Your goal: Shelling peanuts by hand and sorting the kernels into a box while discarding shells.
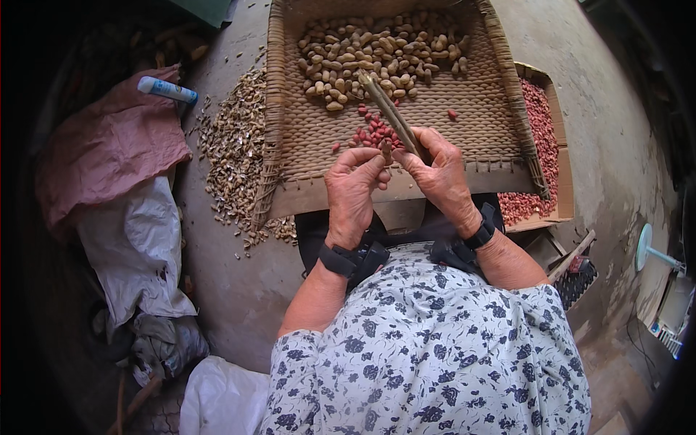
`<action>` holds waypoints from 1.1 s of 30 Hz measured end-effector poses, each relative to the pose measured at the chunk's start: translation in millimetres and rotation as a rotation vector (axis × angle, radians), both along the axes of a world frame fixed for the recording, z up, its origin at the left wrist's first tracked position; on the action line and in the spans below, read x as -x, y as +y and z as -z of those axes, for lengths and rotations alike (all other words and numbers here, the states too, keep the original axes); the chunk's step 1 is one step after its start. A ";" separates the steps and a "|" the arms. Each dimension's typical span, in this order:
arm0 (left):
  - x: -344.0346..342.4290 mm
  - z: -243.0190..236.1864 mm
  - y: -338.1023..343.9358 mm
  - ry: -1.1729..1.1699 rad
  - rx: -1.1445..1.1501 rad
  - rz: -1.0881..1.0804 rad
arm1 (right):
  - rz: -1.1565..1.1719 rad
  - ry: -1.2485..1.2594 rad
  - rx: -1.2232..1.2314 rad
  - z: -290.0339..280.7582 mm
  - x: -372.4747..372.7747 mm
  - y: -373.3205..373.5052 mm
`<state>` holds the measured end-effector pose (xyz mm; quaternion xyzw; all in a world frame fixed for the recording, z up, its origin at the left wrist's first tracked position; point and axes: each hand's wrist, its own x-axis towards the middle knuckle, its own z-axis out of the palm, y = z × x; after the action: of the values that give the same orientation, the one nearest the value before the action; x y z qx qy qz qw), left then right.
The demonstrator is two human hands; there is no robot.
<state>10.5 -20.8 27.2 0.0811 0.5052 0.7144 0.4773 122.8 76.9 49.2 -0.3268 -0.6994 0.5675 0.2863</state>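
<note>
My left hand [349, 190] pinches a peanut [386, 151] between thumb and fingertips, above the near part of a woven tray [464, 134]. Close beside it, my right hand [446, 177] is closed around a long, split wooden stick [390, 110] that slants up and away to the left. The thumb of that hand comes near the peanut; whether they touch I cannot tell. Shelled red peanut kernels [375, 133] lie in a small heap on the tray just beyond my hands. Whole unshelled peanuts [362, 54] cover its far part.
Left of the tray, broken peanut shells [235, 152] are heaped on the floor. To the right stands a cardboard box [565, 181] with red kernels. A pink sack [116, 145], a white sack [134, 239] and a blue-and-white tube [167, 90] lie at the left.
</note>
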 end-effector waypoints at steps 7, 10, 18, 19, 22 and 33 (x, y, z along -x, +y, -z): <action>-4.8 -10.8 5.2 0.085 0.074 0.089 | -0.065 -0.052 0.196 8.7 -0.2 3.5; -3.3 -11.1 5.2 0.111 0.102 0.123 | -0.084 -0.056 0.091 6.2 0.2 3.9; -4.7 -7.2 6.6 0.140 0.161 0.091 | -0.057 -0.054 0.119 13.4 2.9 0.9; -4.3 -4.0 6.9 0.097 0.143 0.064 | -0.033 -0.054 0.215 16.0 2.8 -0.6; 0.2 -0.2 11.4 -0.044 0.118 -0.017 | -0.001 0.122 0.392 22.6 4.5 -2.4; 27.2 24.3 15.1 0.461 0.331 -0.044 | 0.178 0.184 0.523 30.9 5.5 10.2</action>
<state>-16.7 -5.7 2.9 0.1516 0.7119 0.5950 0.3410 117.3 87.1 18.3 -0.3970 -0.4690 0.7284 0.3032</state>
